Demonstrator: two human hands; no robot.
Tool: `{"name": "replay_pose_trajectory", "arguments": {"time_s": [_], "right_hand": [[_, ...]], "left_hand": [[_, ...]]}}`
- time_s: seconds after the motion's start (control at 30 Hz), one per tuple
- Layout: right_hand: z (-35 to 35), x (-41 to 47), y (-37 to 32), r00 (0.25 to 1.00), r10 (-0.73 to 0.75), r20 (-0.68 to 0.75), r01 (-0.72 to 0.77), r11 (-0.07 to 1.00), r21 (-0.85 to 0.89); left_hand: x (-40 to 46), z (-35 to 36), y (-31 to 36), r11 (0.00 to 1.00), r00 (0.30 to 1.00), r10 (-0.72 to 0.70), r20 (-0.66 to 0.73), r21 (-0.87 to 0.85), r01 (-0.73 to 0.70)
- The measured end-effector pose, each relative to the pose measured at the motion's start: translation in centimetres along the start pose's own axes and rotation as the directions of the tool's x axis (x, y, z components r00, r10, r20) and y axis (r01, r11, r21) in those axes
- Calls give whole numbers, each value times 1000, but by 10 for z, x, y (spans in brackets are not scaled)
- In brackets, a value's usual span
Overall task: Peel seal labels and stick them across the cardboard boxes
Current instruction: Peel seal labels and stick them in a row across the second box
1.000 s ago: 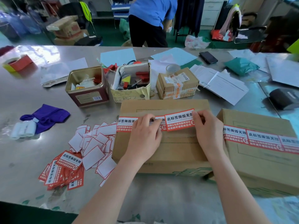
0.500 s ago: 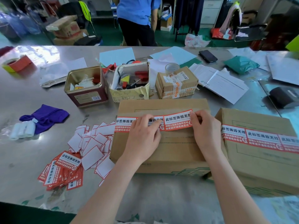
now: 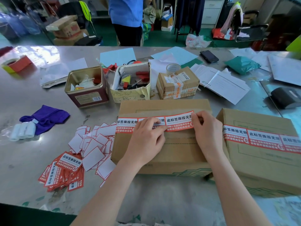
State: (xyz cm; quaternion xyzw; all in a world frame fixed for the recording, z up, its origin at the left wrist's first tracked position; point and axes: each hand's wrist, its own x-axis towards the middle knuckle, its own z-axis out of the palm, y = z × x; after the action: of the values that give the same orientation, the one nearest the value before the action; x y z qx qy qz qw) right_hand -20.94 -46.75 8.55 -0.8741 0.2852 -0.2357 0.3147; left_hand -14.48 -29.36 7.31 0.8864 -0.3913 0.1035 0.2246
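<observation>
Head view, the only one. A third label (image 3: 179,121) is being laid on the middle box (image 3: 162,144), in line with two labels already stuck to its left. The label's right end is pinched by the right hand (image 3: 206,131), thumb and forefinger curled at the upper corner; that end looks slightly raised off the cardboard, though whether it is fully free cannot be told. The left hand (image 3: 146,141) lies flat on the box, its fingers straight and pressing on the label's left end where it meets the second label.

Against the pictures from a second and half a second ago, little has moved: the hands sit in almost the same spots, and the label has been brought a touch lower and flatter along the strip line. This is judged to be the alignment and press-down step, nearly finished; smoothing toward the pinched end would be called for next.

To the right of the pinch, the second box (image 3: 263,152) carries a full strip. Left of the pressing hand lie spent backings (image 3: 92,144) and the unpeeled stack (image 3: 65,172).
</observation>
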Motion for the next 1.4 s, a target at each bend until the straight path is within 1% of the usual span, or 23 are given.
{"name": "replay_pose_trajectory", "arguments": {"time_s": [0.1, 0.13, 0.17, 0.2, 0.23, 0.27, 0.3, 0.37, 0.43, 0.47, 0.57, 0.67, 0.77, 1.2, 1.3, 1.4], "right_hand": [[0, 0, 0, 1000, 5, -2, -5, 1000, 6], [0, -1, 0, 1000, 4, -3, -4, 1000, 10], [0, -1, 0, 1000, 2, -5, -2, 1000, 13], [1, -1, 0, 1000, 0, -8, 0, 1000, 13], [1, -1, 0, 1000, 0, -9, 0, 1000, 10], [0, 0, 0, 1000, 1, -10, -1, 1000, 4], [0, 1, 0, 1000, 1, -10, -1, 1000, -2], [0, 2, -1, 1000, 3, -10, -3, 1000, -8], [0, 1, -1, 1000, 7, -7, -7, 1000, -6], [0, 0, -1, 1000, 7, -8, -7, 1000, -4], [0, -2, -1, 1000, -4, -18, 4, 1000, -5], [0, -3, -2, 1000, 2, -19, -2, 1000, -6], [-1, -3, -2, 1000, 14, -20, -14, 1000, 2], [-5, -7, -4, 1000, 3, -22, -3, 1000, 12], [-13, -3, -3, 999, 4, 43, -6, 999, 43], [-21, 2, -3, 991, 40, 126, -49, 996, 72]], "left_hand": [[-1, -1, 1, 999, 997, 49, -54, -10, -50], [-2, -1, 1, 998, 996, 62, -58, 3, -62], [-1, -1, 2, 998, 998, 57, -29, 27, -56], [1, -3, 4, 998, 999, 25, 45, 60, -27], [5, -4, 7, 995, 989, -37, 146, 99, 23], [10, -5, 9, 988, 964, -111, 242, 133, 80], [15, -6, 10, 981, 939, -157, 306, 161, 112], [20, -5, 11, 977, 926, -156, 344, 190, 94], [15, -6, 11, 982, 938, -105, 330, 181, 47], [10, -7, 11, 984, 952, -74, 298, 179, 20], [-4, -10, 6, 992, 990, 21, 142, 123, -38], [-11, -9, 3, 995, 996, 82, 40, 57, -84], [-17, -8, 3, 995, 994, 102, -37, 20, -101], [-20, -10, 6, 996, 999, 34, 12, -79, -32], [-20, -11, 7, 995, 999, 21, 25, -101, -18], [-19, -11, 6, 994, 999, 13, 35, -113, -9]]}}
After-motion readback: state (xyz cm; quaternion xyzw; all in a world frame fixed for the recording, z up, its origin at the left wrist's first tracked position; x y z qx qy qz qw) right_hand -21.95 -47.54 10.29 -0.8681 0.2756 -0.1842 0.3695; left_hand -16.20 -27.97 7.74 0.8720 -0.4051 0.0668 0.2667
